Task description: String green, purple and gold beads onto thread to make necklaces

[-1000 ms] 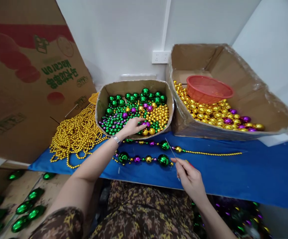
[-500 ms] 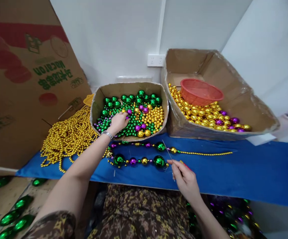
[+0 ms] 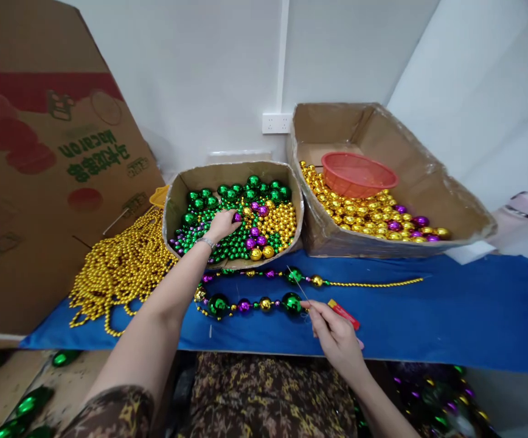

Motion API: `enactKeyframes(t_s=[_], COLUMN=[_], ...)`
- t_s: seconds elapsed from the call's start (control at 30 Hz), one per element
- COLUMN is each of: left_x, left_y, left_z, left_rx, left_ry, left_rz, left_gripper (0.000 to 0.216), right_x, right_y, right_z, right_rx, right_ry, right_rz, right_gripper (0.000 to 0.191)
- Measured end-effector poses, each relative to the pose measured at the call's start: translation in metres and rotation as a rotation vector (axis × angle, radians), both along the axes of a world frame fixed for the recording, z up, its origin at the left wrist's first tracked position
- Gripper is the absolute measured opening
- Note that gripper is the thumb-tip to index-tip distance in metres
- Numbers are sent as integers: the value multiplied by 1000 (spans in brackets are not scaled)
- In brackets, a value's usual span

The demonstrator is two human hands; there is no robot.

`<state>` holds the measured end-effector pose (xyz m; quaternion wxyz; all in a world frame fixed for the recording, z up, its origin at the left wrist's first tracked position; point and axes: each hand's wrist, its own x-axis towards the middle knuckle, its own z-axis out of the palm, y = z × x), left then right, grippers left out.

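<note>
My left hand [image 3: 222,225] reaches into the cardboard box of mixed beads [image 3: 171,213], fingers curled with a shiny purple bead [image 3: 237,217] at thumb and fingertip. Green, gold and purple beads lie around it. Over the blue cloth, my right hand [image 3: 334,331] pinches a long thin needle [image 3: 298,285] that points up and left. Beside its fingertips is a large green bead [image 3: 292,303], part of a looped bead strand [image 3: 265,303]. The strand's far side ends in a thin gold twisted length [image 3: 376,284].
A larger carton [image 3: 428,182] at right holds gold and purple beads and a red plastic basket [image 3: 359,174]. Gold bead chains [image 3: 115,267] are heaped at left beside a tall carton [image 3: 63,182]. A red and yellow object [image 3: 343,314] lies behind my right hand on the blue cloth [image 3: 451,316].
The view has tilted up slightly, so things sit lower. My left hand has shifted a little right within the beads. My right hand still holds the needle; more of the red and yellow object shows.
</note>
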<state>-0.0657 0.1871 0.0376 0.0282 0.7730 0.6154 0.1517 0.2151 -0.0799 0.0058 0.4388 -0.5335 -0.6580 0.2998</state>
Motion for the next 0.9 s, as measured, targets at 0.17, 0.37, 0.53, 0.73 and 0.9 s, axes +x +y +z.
enactKeyframes(t_s=[0.17,0.37,0.53,0.73,0.9], left_x=[28,24,19,22,22], left_y=[-15,-27,-58,-98,-111], left_z=[-8,-1,10,7,-8], left_rx=[-3,17,48,47,93], left_ry=[-84,-455,-514,-478,-486], left_rz=[-127,-126,-160,-243,-193], left_gripper=[54,59,47,39,31], right_x=[1,3,5,7,11], right_y=[1,-4,-7,-8,-8], right_z=[1,2,2,5,6], right_rx=[-7,-18,-44,-48,-42], right_ry=[-11,-25,11,24,25], right_rz=[11,3,-49,-74,-71], right_gripper=[30,30,31,31,29])
